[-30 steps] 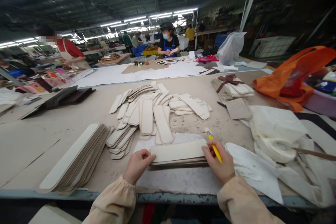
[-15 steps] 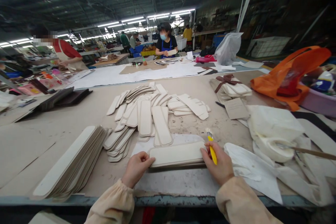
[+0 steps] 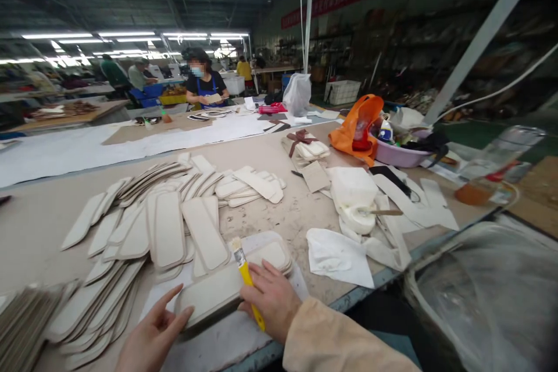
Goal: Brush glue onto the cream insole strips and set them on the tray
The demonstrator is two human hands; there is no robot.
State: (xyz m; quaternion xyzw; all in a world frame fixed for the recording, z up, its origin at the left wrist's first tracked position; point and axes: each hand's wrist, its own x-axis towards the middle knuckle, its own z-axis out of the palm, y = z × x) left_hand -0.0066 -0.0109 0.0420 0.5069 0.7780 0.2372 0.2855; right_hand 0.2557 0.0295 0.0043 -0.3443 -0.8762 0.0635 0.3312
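Tan workshop tabletop [image 3: 257, 218]: a heap of cream strips [image 3: 168, 232] spreads left of and beyond a low stack of similar strips [image 3: 218, 289]. At the stack's left end, the left hand [image 3: 152, 334] spreads thumb and forefinger apart; at its right part, the right hand [image 3: 274, 302] grips a yellow-handled paintbrush [image 3: 245, 275]; farther right lies a white sheet [image 3: 337, 258].
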